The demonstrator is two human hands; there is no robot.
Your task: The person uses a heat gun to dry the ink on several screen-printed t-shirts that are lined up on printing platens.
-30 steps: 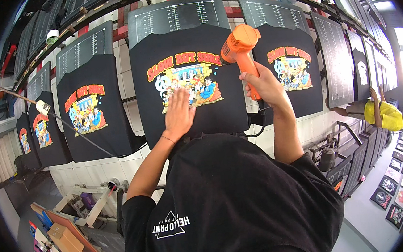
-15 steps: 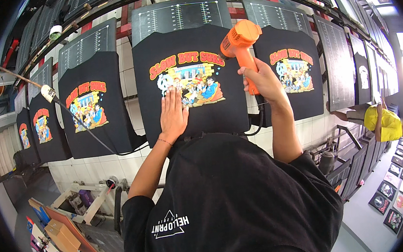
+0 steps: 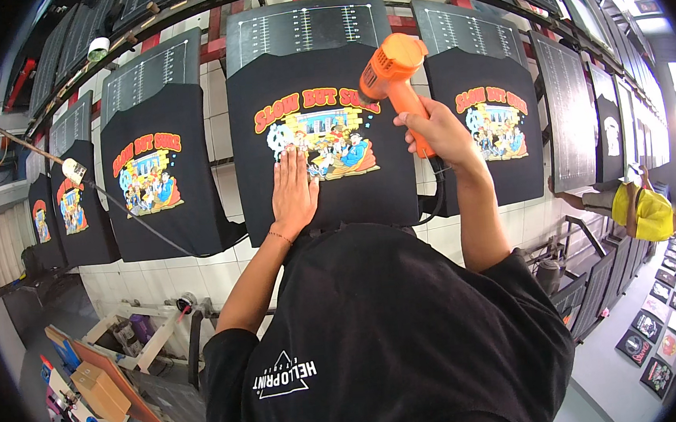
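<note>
Since the heat gun (image 3: pixel 395 65) my right hand (image 3: pixel 443 133) grips slid toward nine o'clock, it covers more lettering (image 3: pixel 311 100); left hand (image 3: pixel 295 190) lies flat.

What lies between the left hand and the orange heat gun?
In the head view, part of the colourful print on the black shirt shows between the left hand and the orange heat gun; no separate object.

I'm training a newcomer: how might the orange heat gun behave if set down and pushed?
The heat gun looks hard-shelled, so probably stiff. It may tip, its head being bulkier than its handle. The black cord might tug it.
</note>
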